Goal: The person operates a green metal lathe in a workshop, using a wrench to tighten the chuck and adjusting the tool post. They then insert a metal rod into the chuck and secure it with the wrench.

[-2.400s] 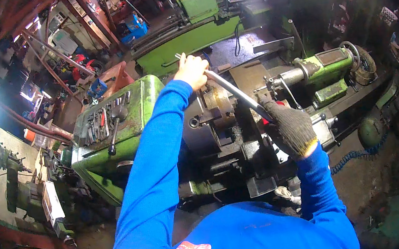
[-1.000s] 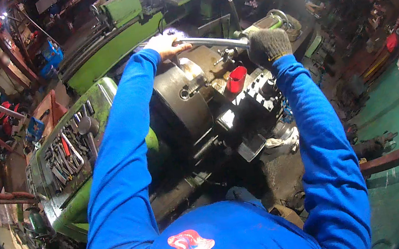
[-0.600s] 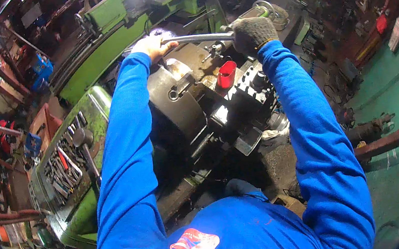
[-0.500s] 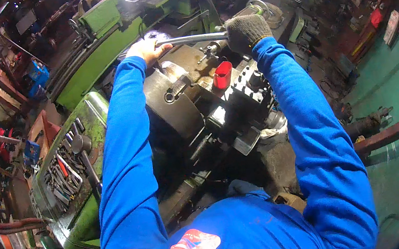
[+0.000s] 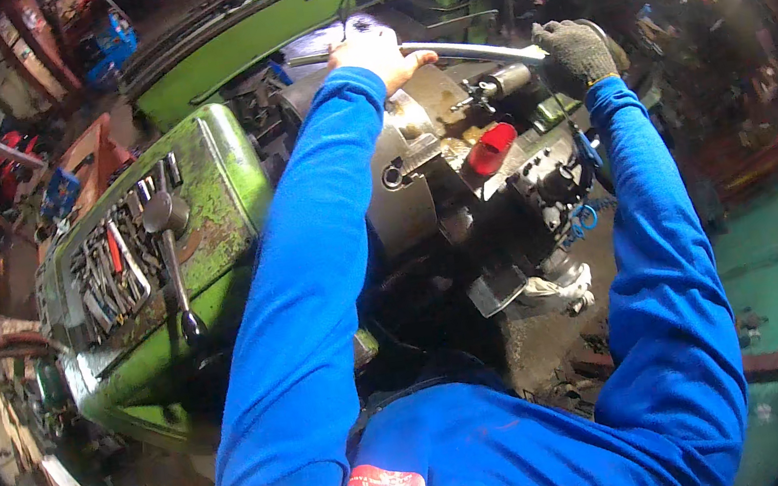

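My bare left hand (image 5: 382,59) is closed round a long pale metal rod (image 5: 472,51) above the lathe, its thumb stretched along it. At the rod's right end is my right hand (image 5: 573,53) in a grey knit glove, its fingers curled and seemingly gripping that end. The rod slants slightly down to the right. Below my left forearm and wrist sits the large steel lathe chuck (image 5: 404,207), partly covered by the sleeve. A red cup (image 5: 492,149) stands on the machine between my arms, beside a tailstock-like metal cylinder (image 5: 507,80).
A worn green headstock (image 5: 227,166) on the left carries several loose tools (image 5: 108,270) and a long-handled wrench (image 5: 173,262). A blue coiled line (image 5: 583,219) and a whitish rag (image 5: 567,286) lie near my right forearm. Another green machine (image 5: 228,63) stands behind.
My view has turned, so the machine sits further right in it. The rod now tilts down to the right, and its right tip shows beside the glove. Both hands stay at the rod.
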`<state>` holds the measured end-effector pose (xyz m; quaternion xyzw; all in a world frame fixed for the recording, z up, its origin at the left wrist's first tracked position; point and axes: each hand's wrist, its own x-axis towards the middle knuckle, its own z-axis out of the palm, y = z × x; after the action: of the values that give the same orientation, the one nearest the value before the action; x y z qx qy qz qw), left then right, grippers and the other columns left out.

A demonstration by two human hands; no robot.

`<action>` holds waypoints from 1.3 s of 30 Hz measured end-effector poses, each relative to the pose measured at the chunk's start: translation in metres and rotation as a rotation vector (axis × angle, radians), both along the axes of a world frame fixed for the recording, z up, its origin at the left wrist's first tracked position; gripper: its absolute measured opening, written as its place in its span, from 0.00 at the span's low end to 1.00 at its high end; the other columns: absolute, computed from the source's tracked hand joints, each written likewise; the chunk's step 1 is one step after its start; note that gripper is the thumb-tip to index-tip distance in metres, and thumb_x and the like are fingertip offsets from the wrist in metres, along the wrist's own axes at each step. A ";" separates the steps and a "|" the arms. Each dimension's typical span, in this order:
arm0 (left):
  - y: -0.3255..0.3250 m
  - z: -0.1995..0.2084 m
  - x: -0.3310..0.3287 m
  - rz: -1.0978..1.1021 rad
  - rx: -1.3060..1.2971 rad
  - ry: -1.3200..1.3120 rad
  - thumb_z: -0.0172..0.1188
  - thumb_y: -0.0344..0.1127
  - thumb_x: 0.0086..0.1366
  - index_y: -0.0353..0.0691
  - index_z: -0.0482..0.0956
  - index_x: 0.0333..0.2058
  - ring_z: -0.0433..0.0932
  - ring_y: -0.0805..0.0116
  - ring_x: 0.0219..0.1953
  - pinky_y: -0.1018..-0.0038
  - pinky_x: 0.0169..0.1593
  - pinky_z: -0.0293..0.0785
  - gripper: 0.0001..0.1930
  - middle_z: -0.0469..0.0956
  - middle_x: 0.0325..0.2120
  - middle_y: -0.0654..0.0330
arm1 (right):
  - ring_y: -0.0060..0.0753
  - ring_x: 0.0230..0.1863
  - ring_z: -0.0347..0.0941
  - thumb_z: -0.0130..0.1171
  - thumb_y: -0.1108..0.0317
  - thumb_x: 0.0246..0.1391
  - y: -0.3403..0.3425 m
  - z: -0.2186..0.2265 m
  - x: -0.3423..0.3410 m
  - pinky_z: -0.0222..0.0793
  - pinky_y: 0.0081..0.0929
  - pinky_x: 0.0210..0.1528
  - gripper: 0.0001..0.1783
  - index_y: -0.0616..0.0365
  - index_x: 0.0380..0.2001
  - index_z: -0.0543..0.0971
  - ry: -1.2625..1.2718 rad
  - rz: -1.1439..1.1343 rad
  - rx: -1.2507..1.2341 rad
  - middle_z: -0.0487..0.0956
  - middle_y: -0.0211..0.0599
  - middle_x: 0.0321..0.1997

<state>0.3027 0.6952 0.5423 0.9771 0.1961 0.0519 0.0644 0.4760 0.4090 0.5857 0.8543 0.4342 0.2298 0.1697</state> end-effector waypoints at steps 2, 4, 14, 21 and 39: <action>-0.008 -0.004 0.001 0.046 0.073 -0.052 0.43 0.83 0.65 0.43 0.61 0.74 0.74 0.50 0.67 0.48 0.69 0.67 0.54 0.73 0.68 0.53 | 0.46 0.59 0.79 0.62 0.61 0.55 0.011 -0.007 0.028 0.76 0.46 0.61 0.28 0.49 0.60 0.79 0.025 0.032 -0.033 0.82 0.42 0.57; -0.020 0.005 0.002 0.151 0.011 0.030 0.44 0.81 0.66 0.44 0.62 0.73 0.75 0.51 0.66 0.48 0.69 0.67 0.52 0.73 0.68 0.55 | 0.47 0.58 0.79 0.62 0.62 0.55 0.025 -0.006 0.047 0.77 0.47 0.60 0.26 0.48 0.59 0.80 0.011 0.040 -0.091 0.81 0.41 0.56; -0.050 0.068 0.005 0.399 0.163 0.254 0.47 0.69 0.73 0.46 0.71 0.67 0.82 0.52 0.59 0.55 0.60 0.77 0.37 0.81 0.58 0.49 | 0.43 0.43 0.82 0.60 0.67 0.63 0.077 -0.035 -0.056 0.76 0.35 0.49 0.09 0.60 0.39 0.84 0.896 0.522 1.724 0.84 0.45 0.39; -0.026 0.066 -0.043 0.200 0.418 0.374 0.52 0.57 0.74 0.54 0.69 0.68 0.79 0.47 0.60 0.51 0.61 0.75 0.29 0.76 0.60 0.47 | 0.31 0.43 0.81 0.62 0.66 0.65 0.029 -0.230 -0.147 0.76 0.27 0.49 0.16 0.65 0.50 0.83 1.394 0.061 1.637 0.84 0.39 0.41; -0.026 -0.001 -0.044 0.073 0.462 0.051 0.51 0.64 0.74 0.38 0.73 0.61 0.77 0.49 0.54 0.56 0.61 0.70 0.34 0.79 0.48 0.44 | 0.65 0.71 0.66 0.60 0.47 0.62 0.066 -0.331 -0.113 0.58 0.45 0.75 0.42 0.73 0.67 0.69 1.016 -0.428 1.426 0.69 0.69 0.71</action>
<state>0.2590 0.6690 0.5415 0.9591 0.2160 0.0728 -0.1680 0.3635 0.4753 0.2545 0.8179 0.0428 0.0026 -0.5737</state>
